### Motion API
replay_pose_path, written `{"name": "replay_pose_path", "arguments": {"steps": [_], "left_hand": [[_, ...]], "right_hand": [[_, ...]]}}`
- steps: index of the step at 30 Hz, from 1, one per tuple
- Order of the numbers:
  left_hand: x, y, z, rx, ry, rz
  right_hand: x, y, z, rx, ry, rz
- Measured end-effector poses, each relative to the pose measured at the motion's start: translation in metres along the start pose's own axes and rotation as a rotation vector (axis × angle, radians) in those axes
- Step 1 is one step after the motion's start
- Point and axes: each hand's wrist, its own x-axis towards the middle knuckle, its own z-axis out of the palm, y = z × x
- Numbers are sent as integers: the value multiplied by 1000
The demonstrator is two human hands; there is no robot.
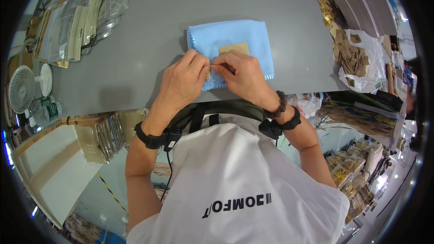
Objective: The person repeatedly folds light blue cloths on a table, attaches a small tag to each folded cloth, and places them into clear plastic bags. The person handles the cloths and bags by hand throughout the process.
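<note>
A folded light-blue cloth [234, 32] with a stitched edge lies on the grey table [152, 40] before me. Both hands are over its near half, fingertips almost touching. Between thumb and forefinger, my left hand [184, 78] pinches a thin gold-coloured string [211, 65] with a small gold piece below it. My right hand [242, 74] pinches the same string from the other side. A tan card [235, 47] rests on the cloth, partly hidden behind my right hand. The string's lower end is hidden by my fingers.
Clear plastic packs with pale cards [79, 27] are piled at the left, near a white fan [22, 89] and plastic bottles [47, 113]. To the right are a plastic bag [374, 57] of brown paper tags [351, 54], gold strings [325, 10] and stacked grey sheets [366, 3].
</note>
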Motion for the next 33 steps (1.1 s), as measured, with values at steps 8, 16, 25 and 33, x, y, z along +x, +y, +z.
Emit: {"name": "replay_pose_path", "arguments": {"steps": [8,16,25,33], "left_hand": [[3,-5,-8,-79,-48,-4],[-4,-9,-17,-422,-78,-197],[4,-153,-133,701,685,-76],[-42,-250,-227,846,539,-527]], "right_hand": [[1,3,1,5,-26,-81],[-9,-2,9,137,-63,-61],[-17,5,19,-85,49,-210],[-5,31,-18,-156,236,-25]]}}
